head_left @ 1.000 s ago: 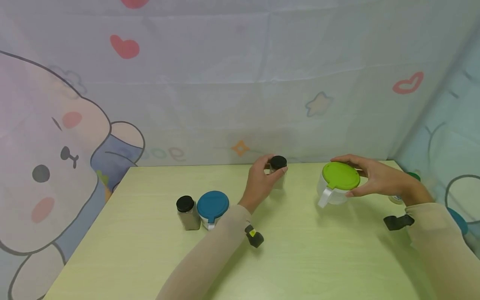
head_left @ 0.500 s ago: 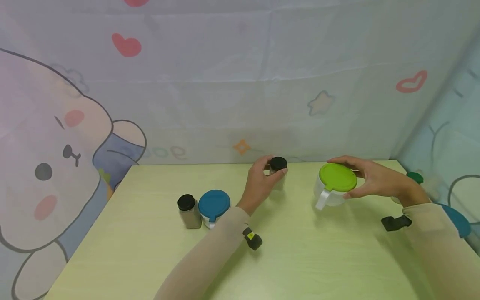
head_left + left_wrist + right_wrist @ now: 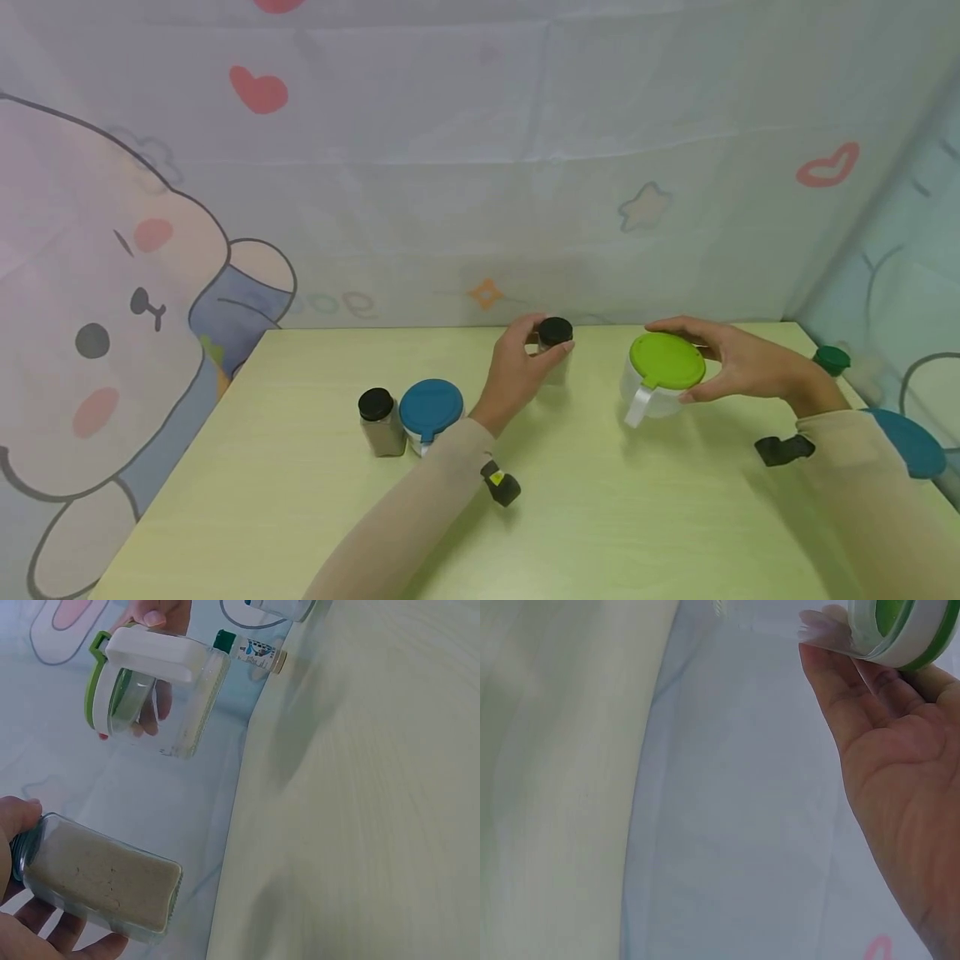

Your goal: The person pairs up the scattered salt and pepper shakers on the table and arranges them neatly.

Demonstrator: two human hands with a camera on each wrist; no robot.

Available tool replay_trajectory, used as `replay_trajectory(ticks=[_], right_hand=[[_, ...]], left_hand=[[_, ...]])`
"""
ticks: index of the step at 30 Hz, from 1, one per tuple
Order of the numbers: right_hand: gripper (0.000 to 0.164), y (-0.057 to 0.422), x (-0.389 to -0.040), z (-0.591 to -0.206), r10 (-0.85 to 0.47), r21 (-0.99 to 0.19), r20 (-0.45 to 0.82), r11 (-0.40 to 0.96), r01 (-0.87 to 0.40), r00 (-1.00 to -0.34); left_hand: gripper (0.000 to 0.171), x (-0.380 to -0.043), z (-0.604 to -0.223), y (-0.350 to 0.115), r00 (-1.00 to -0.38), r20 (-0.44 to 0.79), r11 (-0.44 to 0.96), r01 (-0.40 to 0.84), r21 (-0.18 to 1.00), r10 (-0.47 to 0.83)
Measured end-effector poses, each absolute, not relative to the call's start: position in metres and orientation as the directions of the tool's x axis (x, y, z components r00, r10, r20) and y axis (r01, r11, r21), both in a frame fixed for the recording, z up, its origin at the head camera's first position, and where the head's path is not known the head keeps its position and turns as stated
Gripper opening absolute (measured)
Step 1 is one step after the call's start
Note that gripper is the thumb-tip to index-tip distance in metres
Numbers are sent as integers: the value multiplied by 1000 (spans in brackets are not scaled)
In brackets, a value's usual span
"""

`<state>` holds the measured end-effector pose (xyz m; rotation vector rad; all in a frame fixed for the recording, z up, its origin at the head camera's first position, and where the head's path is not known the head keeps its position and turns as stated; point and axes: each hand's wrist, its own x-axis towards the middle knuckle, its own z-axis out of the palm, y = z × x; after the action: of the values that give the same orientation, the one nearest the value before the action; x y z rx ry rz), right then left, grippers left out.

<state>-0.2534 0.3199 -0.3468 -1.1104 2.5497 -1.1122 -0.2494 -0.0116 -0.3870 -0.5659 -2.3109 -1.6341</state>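
My left hand (image 3: 517,371) grips a square glass spice jar (image 3: 556,333) with a black lid, fingers and thumb round its upper part. Greyish-brown powder fills that jar in the left wrist view, where it hangs tilted above the tabletop. To its right, my right hand (image 3: 738,364) holds a clear seasoning jar (image 3: 666,362) by its sides. This one has a bright green lid and a white handle (image 3: 157,654) turned toward me, and is also raised over the table. Fingers of the right hand (image 3: 907,750) show behind its clear wall in the right wrist view.
Left of my left forearm stand another black-lidded spice jar (image 3: 382,429) and a blue-lidded jar (image 3: 431,408), side by side. At the right edge are a green-capped bottle (image 3: 831,360) and a blue lid (image 3: 909,446), partly behind my right arm. A printed curtain (image 3: 420,208) hangs behind the table (image 3: 600,508).
My right hand has moved a little left with the green-lidded jar, closer to the spice jar. The left hand keeps its hold almost in place. The head view has shifted slightly.
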Motion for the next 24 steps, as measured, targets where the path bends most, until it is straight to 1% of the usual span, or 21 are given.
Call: replay_trajectory(ticks=[6, 13, 24], right_hand=[[86, 316, -254, -349, -685, -672, 148, 460, -581, -714], [86, 311, -255, -351, -709, -689, 143, 429, -584, -690], [87, 303, -256, -355, -738, -703, 144, 393, -593, -660]], left_hand=[[45, -245, -386, -14, -894, 416, 291, 447, 846, 165], [48, -238, -385, -18, -896, 408, 264, 441, 858, 174], [45, -232, -386, -23, -902, 395, 270, 429, 862, 174]])
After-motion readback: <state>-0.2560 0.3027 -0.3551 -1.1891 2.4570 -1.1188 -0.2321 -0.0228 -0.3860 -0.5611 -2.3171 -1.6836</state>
